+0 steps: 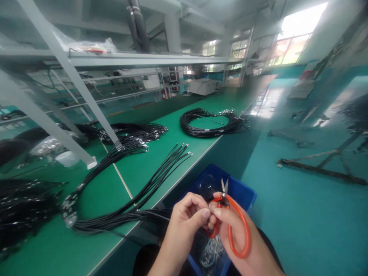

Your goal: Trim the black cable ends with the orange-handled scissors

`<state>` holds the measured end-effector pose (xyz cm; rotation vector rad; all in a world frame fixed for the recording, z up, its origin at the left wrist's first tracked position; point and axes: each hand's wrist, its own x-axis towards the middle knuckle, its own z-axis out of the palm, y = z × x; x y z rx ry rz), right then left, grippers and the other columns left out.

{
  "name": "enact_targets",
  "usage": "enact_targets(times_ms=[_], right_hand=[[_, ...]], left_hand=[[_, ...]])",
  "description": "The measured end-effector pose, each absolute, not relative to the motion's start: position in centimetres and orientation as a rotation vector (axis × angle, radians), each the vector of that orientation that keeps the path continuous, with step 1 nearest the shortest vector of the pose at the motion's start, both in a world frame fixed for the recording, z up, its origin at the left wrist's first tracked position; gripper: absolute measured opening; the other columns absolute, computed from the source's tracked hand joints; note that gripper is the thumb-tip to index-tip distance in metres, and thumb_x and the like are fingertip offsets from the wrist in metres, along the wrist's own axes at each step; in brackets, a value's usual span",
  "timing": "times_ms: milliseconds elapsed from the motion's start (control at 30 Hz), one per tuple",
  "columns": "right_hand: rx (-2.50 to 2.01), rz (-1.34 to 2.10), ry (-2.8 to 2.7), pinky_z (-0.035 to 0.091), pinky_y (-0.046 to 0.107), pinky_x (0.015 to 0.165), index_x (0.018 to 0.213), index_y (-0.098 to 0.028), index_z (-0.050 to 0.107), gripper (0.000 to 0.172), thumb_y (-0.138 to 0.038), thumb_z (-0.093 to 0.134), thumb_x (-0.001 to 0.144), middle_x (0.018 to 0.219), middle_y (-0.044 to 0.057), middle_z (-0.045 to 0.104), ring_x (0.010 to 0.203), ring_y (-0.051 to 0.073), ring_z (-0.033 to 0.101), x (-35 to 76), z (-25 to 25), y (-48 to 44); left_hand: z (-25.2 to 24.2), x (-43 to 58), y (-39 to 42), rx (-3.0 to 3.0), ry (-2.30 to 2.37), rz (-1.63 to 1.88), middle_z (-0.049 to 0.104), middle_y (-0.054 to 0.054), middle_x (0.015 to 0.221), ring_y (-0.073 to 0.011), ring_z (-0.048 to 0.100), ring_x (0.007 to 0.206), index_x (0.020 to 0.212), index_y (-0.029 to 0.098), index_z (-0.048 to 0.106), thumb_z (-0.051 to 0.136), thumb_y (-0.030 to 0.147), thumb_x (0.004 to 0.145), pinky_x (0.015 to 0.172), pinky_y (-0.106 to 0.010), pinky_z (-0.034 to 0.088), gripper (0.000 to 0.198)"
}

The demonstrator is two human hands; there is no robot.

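Orange-handled scissors (246,230) hang in my right hand (237,222), their short blades spread and pointing away from me. The thumb and index finger of that hand also pinch together near the fingertips of my left hand (185,218). My left fingers are closed in a pinch; whatever lies between them is too small or hidden to make out. Both hands are above a blue bin (252,196) with clear plastic and pale scraps inside. Left of my hands, a bundle of black cables (103,225) curves over the green bench (149,168), wrapped in clear plastic at its bend.
A coil of black cables (198,132) lies farther along the bench, near its edge. More cables (25,214) are heaped at the left. Slanted white shelf posts (83,92) rise from the bench. A wheeled stand (322,172) is on the floor at right.
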<state>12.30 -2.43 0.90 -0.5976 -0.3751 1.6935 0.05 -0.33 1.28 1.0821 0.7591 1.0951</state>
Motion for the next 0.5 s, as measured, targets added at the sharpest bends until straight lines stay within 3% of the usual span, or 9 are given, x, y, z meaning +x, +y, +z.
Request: enact_targets(times_ms=[167, 267, 333, 500], right_hand=[[-0.636, 1.683, -0.306, 0.045, 0.023, 0.058, 0.091, -0.018, 0.059, 0.015, -0.010, 0.058, 0.079, 0.075, 0.001, 0.062, 0.063, 0.013, 0.054, 12.3, 0.7, -1.8], [-0.648, 1.681, -0.280, 0.046, 0.022, 0.058, 0.092, -0.019, 0.058, 0.015, -0.012, 0.060, 0.079, 0.078, 0.002, 0.063, 0.066, 0.013, 0.056, 12.0, 0.7, -1.6], [-0.651, 1.692, -0.263, 0.046, 0.022, 0.058, 0.093, -0.019, 0.058, 0.016, -0.013, 0.061, 0.079, 0.080, 0.003, 0.064, 0.067, 0.013, 0.057, 11.8, 0.8, -1.5], [-0.665, 1.665, -0.243, 0.047, 0.022, 0.059, 0.089, -0.020, 0.059, 0.018, -0.013, 0.065, 0.074, 0.074, 0.001, 0.062, 0.065, 0.013, 0.056, 11.4, 1.1, -1.6]], left_hand=[[1.2, -1.2, -0.4, 1.545, 1.232, 1.245, 0.056, -0.001, 0.077, -0.0130, 0.054, 0.065, 0.081, 0.019, 0.058, 0.054, 0.019, 0.083, 0.063, -0.024, 0.045, 0.004], [1.5, -1.1, -0.8, 2.045, 1.421, 1.264, 0.059, -0.006, 0.096, -0.0165, 0.059, 0.078, 0.094, 0.023, 0.064, 0.051, 0.014, 0.083, 0.068, -0.025, 0.046, 0.019], [1.6, -1.0, -0.9, 2.236, 1.450, 1.235, 0.060, -0.007, 0.099, -0.0167, 0.061, 0.077, 0.089, 0.024, 0.067, 0.051, 0.014, 0.083, 0.067, -0.025, 0.046, 0.021], [1.9, -1.5, -0.8, 1.886, 1.436, 1.240, 0.064, -0.006, 0.089, -0.0180, 0.062, 0.081, 0.083, 0.021, 0.065, 0.051, 0.015, 0.084, 0.071, -0.026, 0.047, 0.015]])
